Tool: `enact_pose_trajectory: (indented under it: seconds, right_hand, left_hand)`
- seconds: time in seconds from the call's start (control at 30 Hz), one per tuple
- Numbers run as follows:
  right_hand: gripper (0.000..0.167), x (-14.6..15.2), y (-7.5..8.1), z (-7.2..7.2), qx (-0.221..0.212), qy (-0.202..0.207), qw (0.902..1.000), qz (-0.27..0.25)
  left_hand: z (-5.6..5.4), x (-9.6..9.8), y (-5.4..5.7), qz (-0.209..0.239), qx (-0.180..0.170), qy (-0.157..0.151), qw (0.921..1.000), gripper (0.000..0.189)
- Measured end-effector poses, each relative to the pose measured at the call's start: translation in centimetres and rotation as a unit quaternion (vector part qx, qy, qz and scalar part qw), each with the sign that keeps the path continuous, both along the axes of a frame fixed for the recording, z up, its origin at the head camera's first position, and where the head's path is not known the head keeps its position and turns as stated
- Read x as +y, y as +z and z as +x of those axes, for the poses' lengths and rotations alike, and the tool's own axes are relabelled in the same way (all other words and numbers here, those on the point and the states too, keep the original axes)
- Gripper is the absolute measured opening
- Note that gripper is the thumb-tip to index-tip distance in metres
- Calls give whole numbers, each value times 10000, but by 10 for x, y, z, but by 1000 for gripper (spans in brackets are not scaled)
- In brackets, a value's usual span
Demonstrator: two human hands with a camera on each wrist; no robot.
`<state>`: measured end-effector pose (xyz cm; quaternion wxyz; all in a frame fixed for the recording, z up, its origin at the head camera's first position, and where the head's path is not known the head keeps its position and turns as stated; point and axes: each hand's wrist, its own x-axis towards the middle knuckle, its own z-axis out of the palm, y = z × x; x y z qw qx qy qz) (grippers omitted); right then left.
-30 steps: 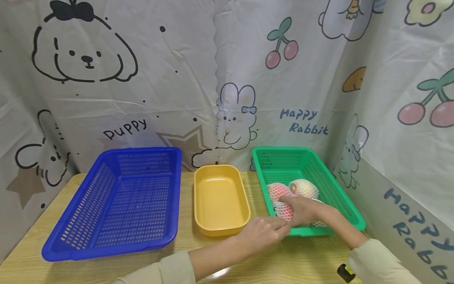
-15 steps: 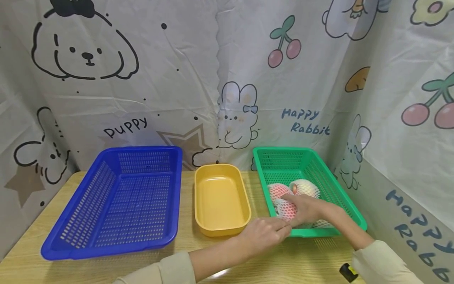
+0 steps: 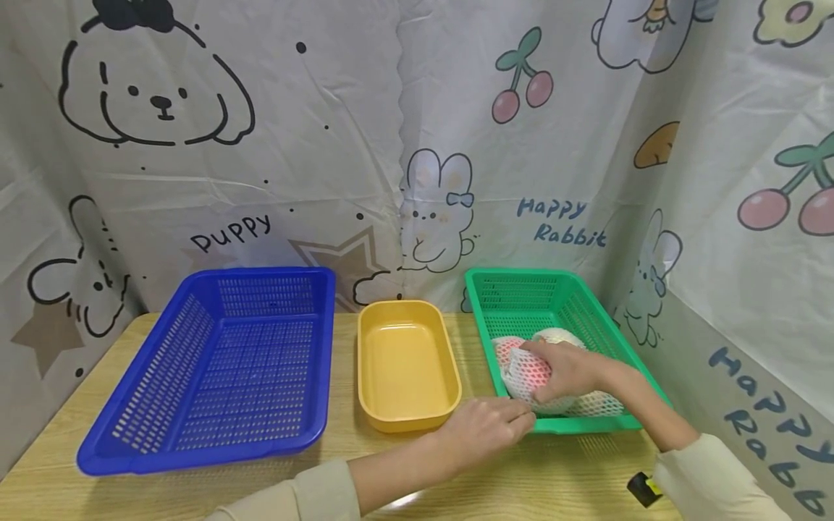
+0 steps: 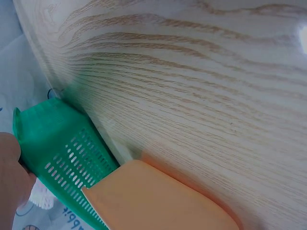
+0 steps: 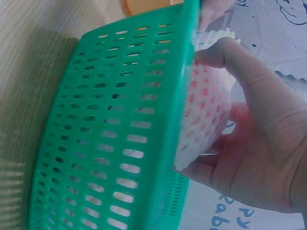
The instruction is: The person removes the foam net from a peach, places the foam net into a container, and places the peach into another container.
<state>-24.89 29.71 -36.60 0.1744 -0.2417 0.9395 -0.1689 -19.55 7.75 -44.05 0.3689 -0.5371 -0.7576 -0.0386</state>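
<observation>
Inside the green basket [image 3: 478, 318], my right hand [image 3: 573, 369] holds a round pinkish fruit in a white foam net [image 3: 526, 373]. The right wrist view shows the thumb and fingers curled about this netted fruit [image 5: 206, 103], just above the basket wall [image 5: 120, 115]. My left hand [image 3: 485, 430] grips the near left corner of the basket rim; in the left wrist view only part of that hand [image 4: 12, 177] shows. Other netted fruits lie in the basket: a pinkish one [image 3: 504, 349], a pale one [image 3: 557, 335] partly behind my right hand, and one beneath my wrist [image 3: 599, 405].
A yellow tray [image 3: 407, 369] stands left of the green basket, and a large blue basket [image 3: 247, 383] further left. A small black and yellow object [image 3: 643, 489] lies by my right sleeve. Printed curtains [image 3: 352, 159] hang behind and beside the wooden table [image 3: 521, 477].
My right hand has raised the netted fruit slightly inside the green basket, and more of the fruit beneath my wrist shows. The left hand keeps its place at the corner.
</observation>
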Motion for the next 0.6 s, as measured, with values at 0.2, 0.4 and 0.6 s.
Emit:
enact_pose_trajectory:
  seconds: [0.2, 0.4, 0.6]
  right_hand:
    - [85, 0, 11, -1, 206, 95, 9997, -97]
    - [83, 0, 27, -2, 368, 61, 9990, -249]
    - [81, -8, 37, -2, 513, 124, 9983, -230]
  left_hand:
    - [1, 0, 0, -6, -93, -68, 9999, 9]
    - [1, 0, -1, -33, -46, -71, 10000, 12]
    - [1, -1, -1, -77, -20, -34, 10000, 13]
